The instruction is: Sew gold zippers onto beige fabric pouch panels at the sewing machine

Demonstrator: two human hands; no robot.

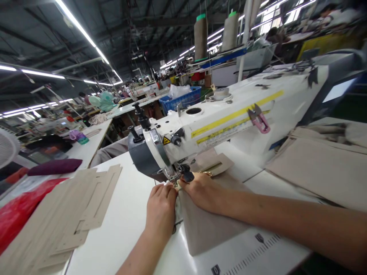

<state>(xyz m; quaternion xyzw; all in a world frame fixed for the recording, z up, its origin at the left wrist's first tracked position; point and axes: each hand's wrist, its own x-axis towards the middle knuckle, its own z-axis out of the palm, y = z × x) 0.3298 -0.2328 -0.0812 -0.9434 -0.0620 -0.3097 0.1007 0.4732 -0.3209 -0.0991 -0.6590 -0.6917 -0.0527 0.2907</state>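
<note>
A beige fabric piece point(212, 225) lies on the white sewing machine's point(212, 118) bed, its left edge running up to the presser foot point(175, 181). My right hand point(202, 191) presses on the fabric, fingers closed against it just right of the needle area. Left of the foot, my left hand point(162, 206) has its fingers bent and pressed together; what lies under the fingertips is mostly hidden. Behind my right hand sits a flap with a gold zipper point(213, 167) and a metal pull.
Stacked beige cut panels point(74, 206) lie at left beside red plastic point(25, 206). More beige pieces point(323, 160) are piled at right. Pink-handled thread snips point(259, 119) hang on the machine arm. A printed ruler point(246, 259) runs along the front. Behind stands a blue crate point(180, 100).
</note>
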